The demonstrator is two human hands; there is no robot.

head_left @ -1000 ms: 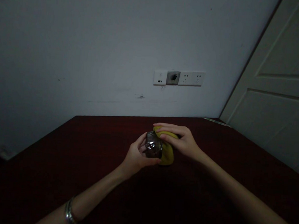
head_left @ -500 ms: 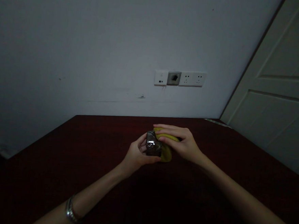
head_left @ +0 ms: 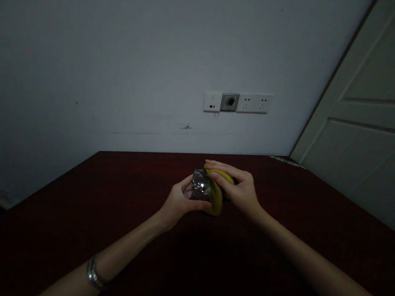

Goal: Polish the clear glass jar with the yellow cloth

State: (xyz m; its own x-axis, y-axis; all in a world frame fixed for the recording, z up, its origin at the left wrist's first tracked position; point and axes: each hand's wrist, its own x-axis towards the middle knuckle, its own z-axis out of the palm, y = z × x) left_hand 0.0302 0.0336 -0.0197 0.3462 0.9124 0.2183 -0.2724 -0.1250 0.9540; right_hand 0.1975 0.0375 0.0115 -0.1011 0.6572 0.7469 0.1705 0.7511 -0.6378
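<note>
My left hand (head_left: 179,201) is closed round a small, shiny, see-through glass cup (head_left: 201,186), thumb along its near side and fingers behind it. The glass looks dark and faceted, with bright glints, and it lies tilted with one end toward the right. In my right hand (head_left: 237,182) is a yellow cloth (head_left: 217,196), pressed against the right end of the glass. Part of the cloth hangs below my right fingers. That end of the glass is hidden by the cloth.
Both hands are above a dark red-brown table (head_left: 141,175). Behind it stands a pale wall with a row of sockets (head_left: 254,103). A white panelled door (head_left: 371,128) rises at the right, and a silver bracelet (head_left: 93,272) circles my left wrist.
My right hand and the yellow cloth have shifted slightly up and tilted against the glass. The glass has turned a little and risen slightly in my left hand.
</note>
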